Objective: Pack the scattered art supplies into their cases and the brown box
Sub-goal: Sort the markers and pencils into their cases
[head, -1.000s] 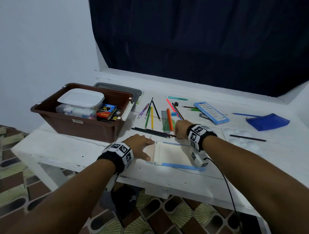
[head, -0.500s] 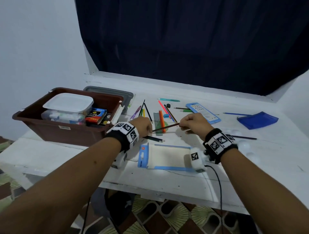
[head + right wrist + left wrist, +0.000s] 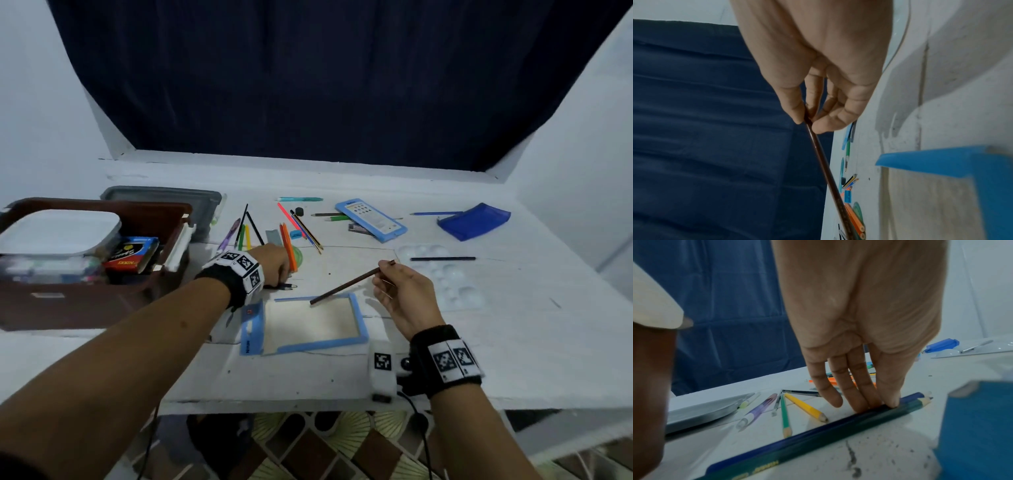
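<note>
right hand (image 3: 404, 294) lifted brown pencil (image 3: 349, 282) over open case (image 3: 356, 308), left hand (image 3: 274, 263) on dark pencils (image 3: 818, 431)

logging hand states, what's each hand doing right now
Left hand: open, straight fingers pressing on the dark pencils on the table.
Right hand: pinching a brown pencil, held off the table.

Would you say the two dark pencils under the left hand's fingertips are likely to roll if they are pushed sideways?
Probably. The dark pencils lie flat on the smooth white table, so they may roll or slide. The left hand presses only near their tips, so the far ends could swing. They look stiff and light.
</note>
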